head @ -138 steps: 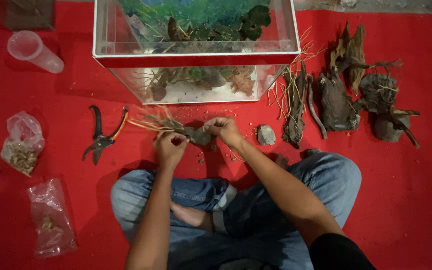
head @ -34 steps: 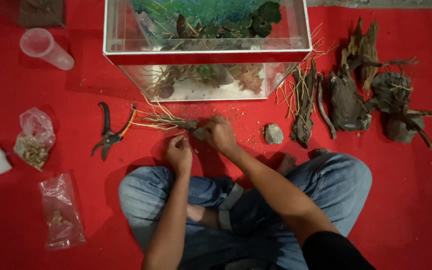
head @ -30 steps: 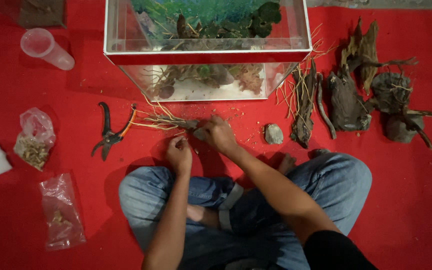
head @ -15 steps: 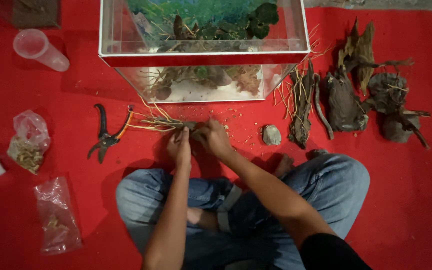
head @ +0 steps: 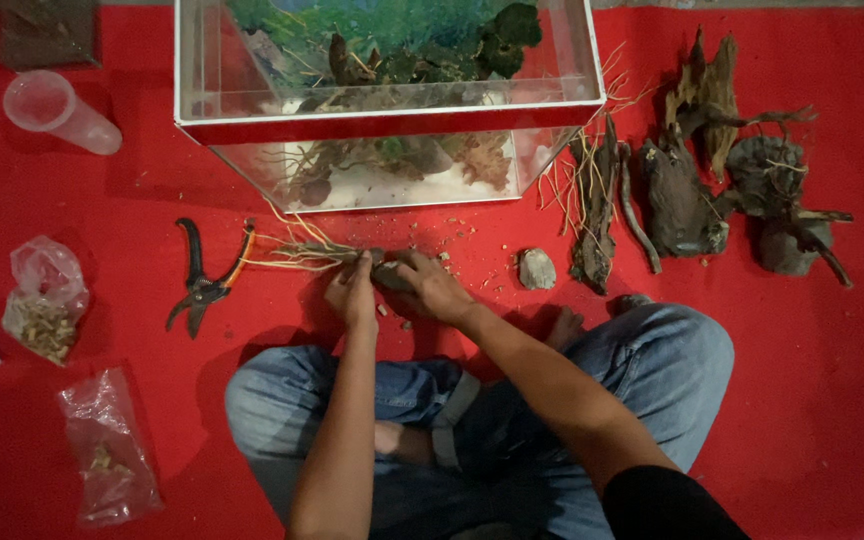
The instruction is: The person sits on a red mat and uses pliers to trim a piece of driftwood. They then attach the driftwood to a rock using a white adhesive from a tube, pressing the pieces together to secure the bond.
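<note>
I sit cross-legged on a red mat [head: 832,400]. My left hand [head: 350,292] and my right hand [head: 430,288] both grip a small dark piece of driftwood [head: 388,277] low over the mat, just in front of a glass tank [head: 382,100]. Thin pale roots [head: 297,255] fan out from the wood to the left. Small crumbs lie on the mat around my hands. The wood's middle is hidden by my fingers.
Pruning pliers [head: 202,280] lie left of the roots. A grey stone [head: 536,268] lies right of my hands. Several driftwood pieces [head: 677,195] are at the right. A plastic cup [head: 52,110] and two plastic bags [head: 44,305] are on the left.
My hands have drawn closer together on the wood. The view shifted slightly.
</note>
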